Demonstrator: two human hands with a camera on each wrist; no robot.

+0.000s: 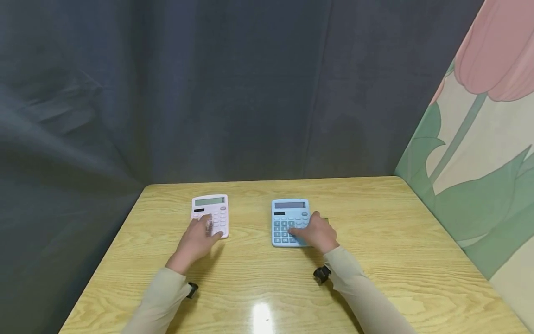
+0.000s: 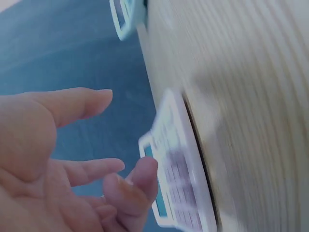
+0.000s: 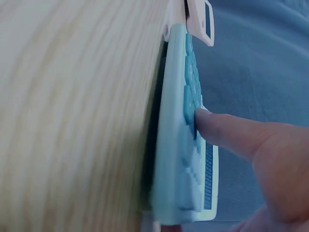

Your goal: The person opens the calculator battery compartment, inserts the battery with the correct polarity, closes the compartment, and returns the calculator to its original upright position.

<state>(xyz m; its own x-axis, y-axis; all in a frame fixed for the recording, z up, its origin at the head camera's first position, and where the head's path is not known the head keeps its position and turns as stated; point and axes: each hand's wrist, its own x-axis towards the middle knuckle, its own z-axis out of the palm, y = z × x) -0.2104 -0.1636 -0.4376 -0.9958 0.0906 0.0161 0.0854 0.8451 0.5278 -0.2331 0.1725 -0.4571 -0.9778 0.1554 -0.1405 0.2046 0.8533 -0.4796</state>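
Observation:
On the left side of the table, a pale pink calculator (image 1: 222, 221) lies with its screen toward the back. My left hand (image 1: 198, 237) is over its keys, fingers and thumb spread apart; the left wrist view shows the fingertips (image 2: 148, 166) close above the keypad. A light blue calculator (image 1: 283, 227) is right of the middle. With the thumb on its number keys and fingers round its right edge, my right hand (image 1: 317, 233) grips it. The right wrist view shows the thumb pressed on the blue keys, with most of the other fingers hidden.
Both calculators rest toward the back of the wooden table (image 1: 258, 273). A dark curtain (image 1: 250, 93) hangs right behind it, and a wall panel with painted flowers (image 1: 479, 162) borders the right side. Black wrist devices (image 1: 321, 274) hang below both sleeves.

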